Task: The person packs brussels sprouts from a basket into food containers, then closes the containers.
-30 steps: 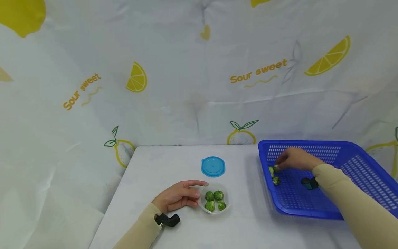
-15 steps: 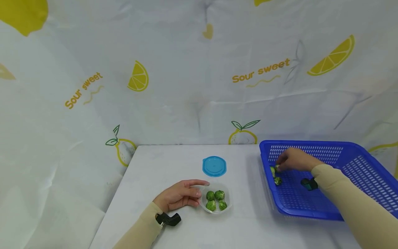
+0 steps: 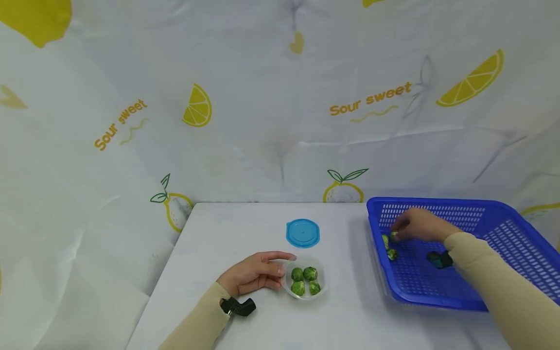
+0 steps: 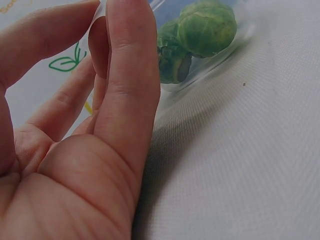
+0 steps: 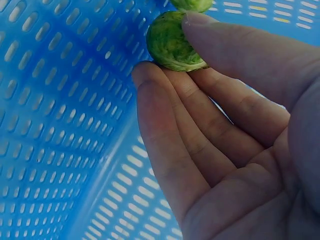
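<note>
My right hand (image 3: 397,230) is inside the blue basket (image 3: 437,202), near its left wall. Its thumb and fingers pinch a Brussels sprout (image 3: 394,236), seen close up in the right wrist view as a green sprout (image 5: 172,42) held by the hand (image 5: 172,52). Two more sprouts (image 3: 391,253) lie on the basket floor just below. My left hand (image 3: 280,268) lies on the table, its straight fingers (image 4: 130,75) against the left wall of a clear round container (image 3: 321,287). The container holds several sprouts (image 4: 205,27).
A round blue lid (image 3: 303,233) lies flat on the white table (image 3: 218,233) just behind the container. A lemon-print cloth hangs behind the table and at its sides. The basket (image 5: 60,125) fills the table's right side and reaches past its front right.
The right hand's fingertips have shifted slightly right in the basket with a sprout between them. The left hand and the container have not moved.
</note>
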Tool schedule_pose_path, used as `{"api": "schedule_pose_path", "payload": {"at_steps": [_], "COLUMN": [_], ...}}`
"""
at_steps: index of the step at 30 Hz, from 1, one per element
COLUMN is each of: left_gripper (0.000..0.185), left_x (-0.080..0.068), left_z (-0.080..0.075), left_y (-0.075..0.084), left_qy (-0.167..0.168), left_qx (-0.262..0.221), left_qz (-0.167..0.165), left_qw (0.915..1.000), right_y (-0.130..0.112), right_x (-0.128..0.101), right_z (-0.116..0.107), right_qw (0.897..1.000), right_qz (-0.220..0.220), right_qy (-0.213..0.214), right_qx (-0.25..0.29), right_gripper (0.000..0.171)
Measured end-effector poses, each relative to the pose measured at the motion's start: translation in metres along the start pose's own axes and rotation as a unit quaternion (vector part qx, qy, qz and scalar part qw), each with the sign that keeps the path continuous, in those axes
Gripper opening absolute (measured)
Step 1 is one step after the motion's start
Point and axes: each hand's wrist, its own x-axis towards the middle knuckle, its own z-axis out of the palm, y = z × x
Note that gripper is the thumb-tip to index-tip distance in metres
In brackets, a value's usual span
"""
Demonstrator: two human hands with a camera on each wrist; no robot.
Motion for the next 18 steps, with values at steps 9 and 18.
{"api": "schedule_pose_path", "payload": {"at_steps": [9,18], "left_gripper": [0.065,0.063], "left_x": [-0.002,-0.002], "left_z": [0.001,0.004], "left_y": [0.000,0.003], "left_qy": [-0.001,0.003], "left_qx": [0.007,0.015], "left_qz": [0.002,0.000], "left_qw": [1.0000,0.9999], "right_y": [-0.009,-0.032], "right_x": [-0.028,-0.058], "right_z": [-0.009,-0.014], "right_qw": [1.000,0.999], "right_qz": [-0.010,-0.007], "right_qy": [0.021,0.041], "right_qx": [-0.003,-0.008], "right_gripper": [0.037,0.039]}}
